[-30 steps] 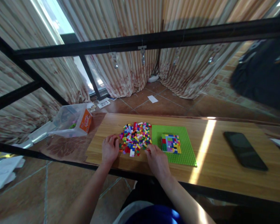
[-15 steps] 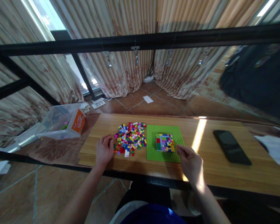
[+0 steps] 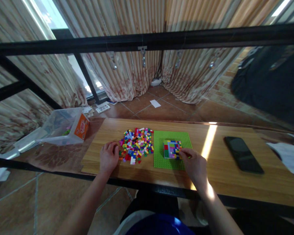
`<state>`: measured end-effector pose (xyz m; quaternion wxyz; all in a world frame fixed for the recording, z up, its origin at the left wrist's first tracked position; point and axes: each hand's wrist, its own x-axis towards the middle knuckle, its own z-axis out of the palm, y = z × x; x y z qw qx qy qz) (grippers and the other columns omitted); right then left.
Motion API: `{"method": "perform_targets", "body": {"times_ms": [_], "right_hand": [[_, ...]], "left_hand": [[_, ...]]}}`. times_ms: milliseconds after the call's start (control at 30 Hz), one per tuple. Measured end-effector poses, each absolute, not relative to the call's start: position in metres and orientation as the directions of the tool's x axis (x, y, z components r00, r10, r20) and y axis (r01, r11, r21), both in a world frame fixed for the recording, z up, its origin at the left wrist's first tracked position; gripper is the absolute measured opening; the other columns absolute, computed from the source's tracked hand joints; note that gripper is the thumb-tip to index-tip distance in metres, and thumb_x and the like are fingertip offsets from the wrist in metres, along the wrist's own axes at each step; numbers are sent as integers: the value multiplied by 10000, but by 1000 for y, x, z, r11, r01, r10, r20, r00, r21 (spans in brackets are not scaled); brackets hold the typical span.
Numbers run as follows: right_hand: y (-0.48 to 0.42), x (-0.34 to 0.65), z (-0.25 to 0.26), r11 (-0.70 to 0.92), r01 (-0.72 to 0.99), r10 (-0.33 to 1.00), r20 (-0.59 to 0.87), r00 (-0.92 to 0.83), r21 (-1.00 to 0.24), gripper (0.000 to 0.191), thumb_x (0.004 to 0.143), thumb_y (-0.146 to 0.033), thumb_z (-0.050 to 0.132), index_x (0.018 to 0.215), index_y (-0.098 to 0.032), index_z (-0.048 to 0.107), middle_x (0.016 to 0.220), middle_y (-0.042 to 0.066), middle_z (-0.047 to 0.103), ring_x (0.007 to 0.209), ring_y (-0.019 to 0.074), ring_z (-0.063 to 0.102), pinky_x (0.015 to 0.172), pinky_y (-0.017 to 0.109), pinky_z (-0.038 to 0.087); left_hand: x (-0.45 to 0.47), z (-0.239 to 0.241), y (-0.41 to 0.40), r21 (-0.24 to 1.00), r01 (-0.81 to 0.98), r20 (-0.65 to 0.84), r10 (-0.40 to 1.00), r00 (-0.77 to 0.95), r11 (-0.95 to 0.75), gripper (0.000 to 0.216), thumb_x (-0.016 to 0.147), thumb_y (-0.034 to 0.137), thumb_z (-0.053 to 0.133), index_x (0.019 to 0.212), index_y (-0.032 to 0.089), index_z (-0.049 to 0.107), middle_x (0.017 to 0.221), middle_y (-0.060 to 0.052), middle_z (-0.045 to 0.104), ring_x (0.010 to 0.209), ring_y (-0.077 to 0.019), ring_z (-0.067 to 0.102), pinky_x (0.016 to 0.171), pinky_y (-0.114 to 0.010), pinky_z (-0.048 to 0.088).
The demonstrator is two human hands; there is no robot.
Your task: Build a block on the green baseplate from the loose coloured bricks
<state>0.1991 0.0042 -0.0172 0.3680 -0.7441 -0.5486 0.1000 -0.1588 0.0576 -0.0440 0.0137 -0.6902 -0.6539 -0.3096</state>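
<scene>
My left hand (image 3: 109,156) rests on the table at the left edge of a pile of small toy bricks (image 3: 138,142), its fingers loosely curled with a gap beside the thumb. A green studded baseplate (image 3: 159,163) lies to the right of the pile. On it stands a low block built of multicoloured bricks (image 3: 171,150), with red and green at its left side. My right hand (image 3: 194,164) is over the baseplate's right side, thumb and forefinger pinched together at the block's right edge. Its fingers cover that edge, and what they pinch is too small to make out.
A dark phone (image 3: 243,155) and white paper (image 3: 287,156) lie at the right of the wooden table (image 3: 218,176). A clear plastic box (image 3: 63,125) with an orange label stands at the left. A black metal bar (image 3: 161,40) crosses beyond the table, in front of curtains.
My right hand has moved left, from beside the baseplate's right edge onto the block's right edge. My left hand has stayed in place by the pile.
</scene>
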Motion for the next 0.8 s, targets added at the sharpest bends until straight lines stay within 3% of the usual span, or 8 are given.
{"method": "perform_targets", "body": {"times_ms": [233,433,800], "right_hand": [[2,201,-16,-147,646,888,188,420,-749,313,789,-472,568,820,-218,748,804,60,759,671,208,675,646,331,511],[3,200,-16,-201,622,879,141,456,-757,311,787,-442,551,866,-217,751,829,68,764,715,232,686,667,357,504],[8,207,-24,-229,395,865,0,501,-890,350,715,-411,670,954,-161,721,845,98,761,759,234,709,683,356,539]], "left_hand": [[-159,-43,57,385,912,442,896,-47,-143,304,920,369,414,975,180,646,1039,-119,660,1004,-280,589,923,-435,467],[-158,-43,57,387,911,439,897,-47,-141,291,917,358,419,971,181,644,1036,-116,661,1016,-277,588,931,-428,462],[-160,-46,58,376,915,443,896,-39,-146,308,923,363,423,976,165,653,1046,-120,661,1008,-274,588,926,-431,468]]}}
